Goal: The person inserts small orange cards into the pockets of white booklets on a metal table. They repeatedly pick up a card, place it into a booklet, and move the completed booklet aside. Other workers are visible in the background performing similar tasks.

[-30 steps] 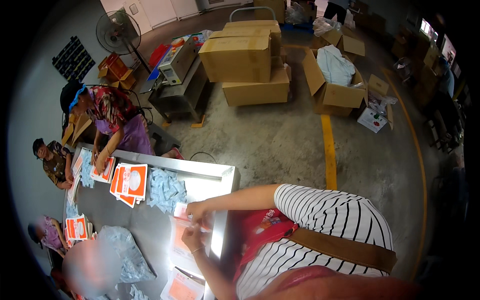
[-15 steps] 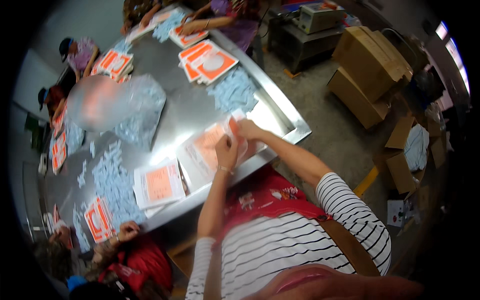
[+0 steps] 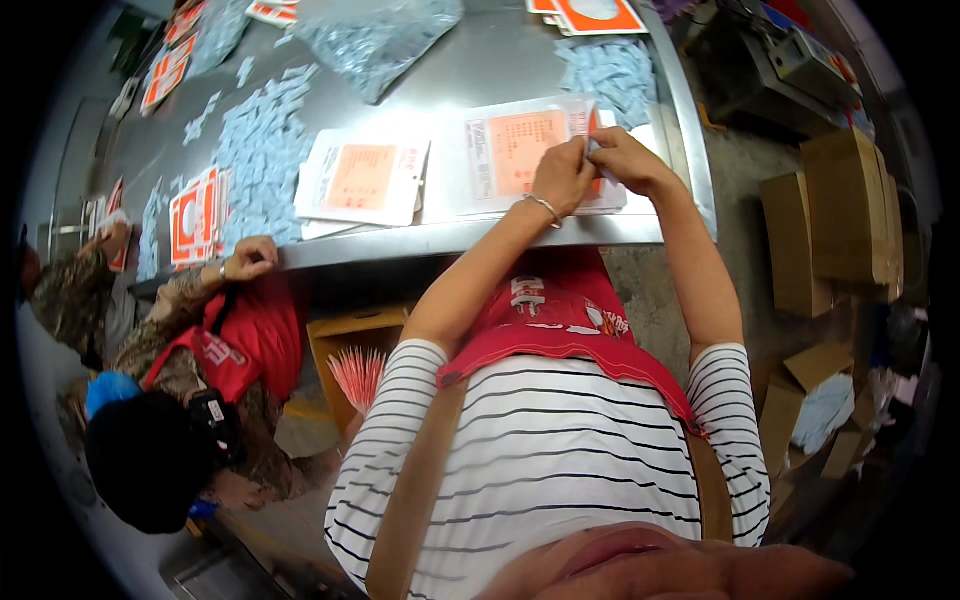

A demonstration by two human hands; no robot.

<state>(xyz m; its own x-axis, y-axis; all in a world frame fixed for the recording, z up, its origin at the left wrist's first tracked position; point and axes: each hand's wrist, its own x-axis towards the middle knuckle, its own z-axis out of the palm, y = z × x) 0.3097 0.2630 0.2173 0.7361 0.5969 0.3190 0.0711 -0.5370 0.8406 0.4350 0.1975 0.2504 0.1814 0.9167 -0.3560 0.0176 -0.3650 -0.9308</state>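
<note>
A clear plastic bag (image 3: 452, 180) with an orange-and-white printed card (image 3: 520, 150) lies flat near the table's front edge. My left hand (image 3: 563, 178) is closed at the bag's right end, fingertips pinched together. Against it, my right hand (image 3: 630, 160) pinches the same end of the bag. Between the fingertips a pale strip shows, too small to tell apart from the bag's edge. Left of the bag rests a stack of similar white-and-orange cards (image 3: 362, 178). Beyond my right hand is a heap of light-blue packets (image 3: 608, 78).
The metal table (image 3: 440, 235) has a raised rim. Beyond the blue heap lie orange cards (image 3: 590, 15); a larger blue heap (image 3: 255, 140) spreads left. A co-worker's hand (image 3: 250, 258) rests at the edge. Cardboard boxes (image 3: 850, 220) stand on the floor at right.
The head view has turned, so the table now appears straighter and the co-worker at left shows more fully. My hands have come closer together at the bag's right end.
</note>
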